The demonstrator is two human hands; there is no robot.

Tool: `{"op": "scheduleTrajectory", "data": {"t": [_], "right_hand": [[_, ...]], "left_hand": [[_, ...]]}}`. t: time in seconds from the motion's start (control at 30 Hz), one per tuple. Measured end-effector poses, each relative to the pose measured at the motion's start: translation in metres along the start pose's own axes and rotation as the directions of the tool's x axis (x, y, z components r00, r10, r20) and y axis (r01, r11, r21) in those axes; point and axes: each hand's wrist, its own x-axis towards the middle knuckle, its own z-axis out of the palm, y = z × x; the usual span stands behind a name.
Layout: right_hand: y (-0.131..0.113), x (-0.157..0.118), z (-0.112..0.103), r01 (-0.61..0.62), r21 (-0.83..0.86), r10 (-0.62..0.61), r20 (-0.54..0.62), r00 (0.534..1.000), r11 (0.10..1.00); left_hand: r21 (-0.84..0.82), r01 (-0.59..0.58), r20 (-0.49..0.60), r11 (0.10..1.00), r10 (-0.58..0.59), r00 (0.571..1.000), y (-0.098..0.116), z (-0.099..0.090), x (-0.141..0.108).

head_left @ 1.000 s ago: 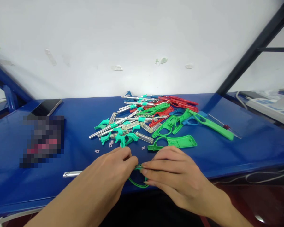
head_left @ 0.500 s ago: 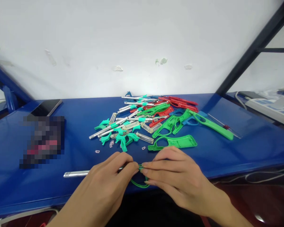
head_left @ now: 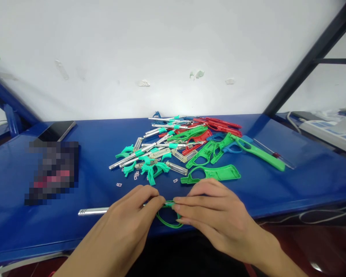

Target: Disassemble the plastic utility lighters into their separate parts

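Note:
Near the table's front edge, a partly assembled long-nosed lighter is held level between both hands. Its green casing has a loop that hangs below my fingers, and its silver barrel sticks out to the left. My left hand pinches the casing where the barrel meets it. My right hand wraps the handle end, fingertips pressed together beside the loop. Most of the handle is hidden by the right fingers. Just beyond lies a green casing half, with teal triggers and clear fuel tanks to its left.
Behind are silver barrels with teal clips, red casing halves and a screwdriver. A phone and a blurred dark item lie left. Small pale plates are scattered on the blue table. A white wall rises behind.
My left hand has shifted slightly left along the lighter, so more of the green casing and its loop shows between the hands. My right hand stays nearly in place.

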Motion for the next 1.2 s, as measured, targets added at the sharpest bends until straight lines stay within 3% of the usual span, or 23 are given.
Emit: {"op": "scheduleTrajectory", "data": {"t": [0.2, 0.43, 0.83, 1.03, 1.2], "right_hand": [[0.000, 0.001, 0.002, 0.005, -0.008, -0.005, -0.002, 1.000, 1.000], [0.001, 0.000, 0.003, 0.021, -0.006, -0.021, -0.005, 1.000, 1.000], [0.002, -0.002, 0.001, 0.055, -0.038, -0.053, 0.047, 0.997, 0.998], [0.002, -0.001, 0.000, 0.062, -0.060, -0.058, 0.067, 0.996, 0.996], [0.000, 0.001, -0.001, 0.065, -0.091, -0.058, 0.073, 0.996, 0.994]], "left_hand": [[0.088, 0.012, 0.132, 0.996, -0.024, 0.991, 0.002, 0.003, 0.000], [0.384, -0.110, 0.281, 0.917, -0.002, 0.960, 0.012, 0.003, -0.001], [0.478, -0.047, 0.215, 0.877, -0.064, 0.975, 0.022, 0.003, 0.004], [0.458, -0.132, 0.293, 0.879, -0.009, 0.956, 0.019, 0.005, 0.002], [0.458, -0.144, 0.278, 0.877, 0.013, 0.960, 0.019, 0.006, 0.002]]}}
